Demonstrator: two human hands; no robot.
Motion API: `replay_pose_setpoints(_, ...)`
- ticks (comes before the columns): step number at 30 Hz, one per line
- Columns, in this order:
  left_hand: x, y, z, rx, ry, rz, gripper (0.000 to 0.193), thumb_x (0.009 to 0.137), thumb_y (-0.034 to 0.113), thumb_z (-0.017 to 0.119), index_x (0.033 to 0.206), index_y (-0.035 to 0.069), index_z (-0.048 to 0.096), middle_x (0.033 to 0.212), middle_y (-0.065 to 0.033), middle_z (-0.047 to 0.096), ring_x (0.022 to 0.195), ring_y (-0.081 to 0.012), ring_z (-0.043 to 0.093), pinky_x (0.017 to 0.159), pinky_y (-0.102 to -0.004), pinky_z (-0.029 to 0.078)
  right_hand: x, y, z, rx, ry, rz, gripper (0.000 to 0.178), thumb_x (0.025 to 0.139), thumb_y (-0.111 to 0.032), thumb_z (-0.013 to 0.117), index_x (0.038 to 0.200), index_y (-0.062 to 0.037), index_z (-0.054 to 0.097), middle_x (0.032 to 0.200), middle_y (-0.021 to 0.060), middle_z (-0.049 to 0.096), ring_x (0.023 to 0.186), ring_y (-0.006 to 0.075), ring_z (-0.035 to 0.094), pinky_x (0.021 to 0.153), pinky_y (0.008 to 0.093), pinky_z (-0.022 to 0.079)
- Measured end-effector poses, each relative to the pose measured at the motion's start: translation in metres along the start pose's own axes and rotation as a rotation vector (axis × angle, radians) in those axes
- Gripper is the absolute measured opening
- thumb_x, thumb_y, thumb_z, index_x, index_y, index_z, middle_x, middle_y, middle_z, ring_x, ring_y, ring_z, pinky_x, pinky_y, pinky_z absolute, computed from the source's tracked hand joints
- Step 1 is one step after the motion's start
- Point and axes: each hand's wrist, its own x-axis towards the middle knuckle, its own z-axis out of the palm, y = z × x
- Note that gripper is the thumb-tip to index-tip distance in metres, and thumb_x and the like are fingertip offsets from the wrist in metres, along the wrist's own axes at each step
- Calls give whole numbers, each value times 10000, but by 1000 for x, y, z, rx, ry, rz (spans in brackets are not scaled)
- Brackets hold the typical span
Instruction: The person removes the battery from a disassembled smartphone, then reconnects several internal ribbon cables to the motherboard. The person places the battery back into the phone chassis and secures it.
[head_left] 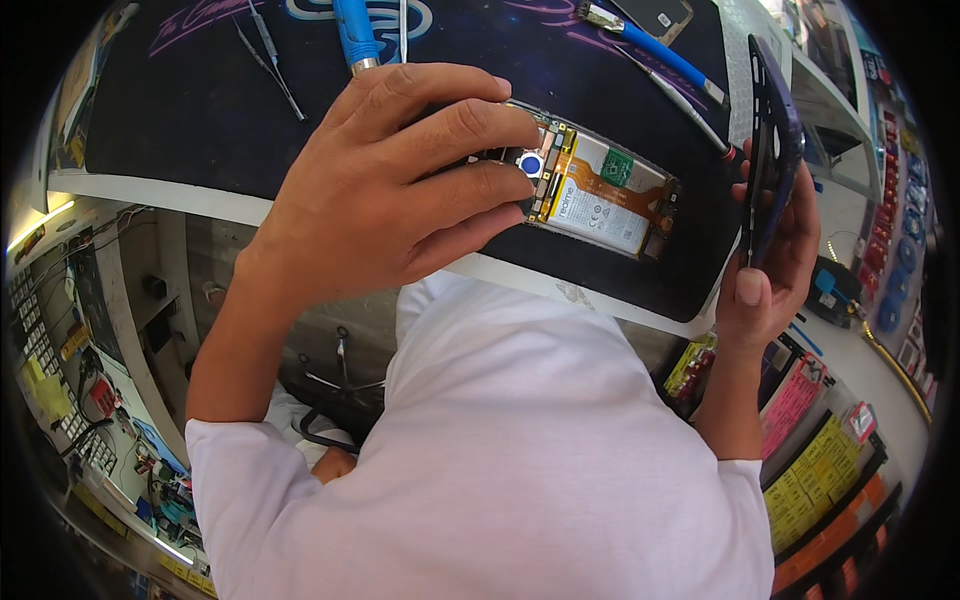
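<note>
An opened smartphone lies on the dark mat, its white battery, orange flex cable and circuit board exposed. My left hand is curled over the phone's left end, fingers closed at its edge; the thumb side and part of the board are hidden beneath it. Beside the fingertips shows a round blue-and-white spot. At the right, past the mat's edge, my right hand grips a dark purple phone back cover, held upright on its edge between thumb and fingers.
Tweezers and a blue-handled tool lie behind my left hand. A blue tool and a thin screwdriver lie at the back right. The white table edge runs in front of me; shelves of small parts flank both sides.
</note>
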Motion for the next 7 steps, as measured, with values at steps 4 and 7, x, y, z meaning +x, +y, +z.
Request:
replay_pose_setpoints(4,1,3,-1,49,-59,15,381,787,180,944,1153,218,844,1410,15,747,1409,-279,614,1093,-426,500,-3,4,-2,50,4,13,1058,912,-481,901,1668,89,427,1631,262,564,1485,315,589,1231,404,435)
replay_pose_setpoints(7,3,4,-5,94,-111,17,377,799,172,938,1163,215,849,1437,13,736,1460,-295,571,1152,-444,496,-9,-1,2,-70,-88,89,1072,954,-573,856,1675,87,418,1652,275,542,1535,349,551,1264,441,411)
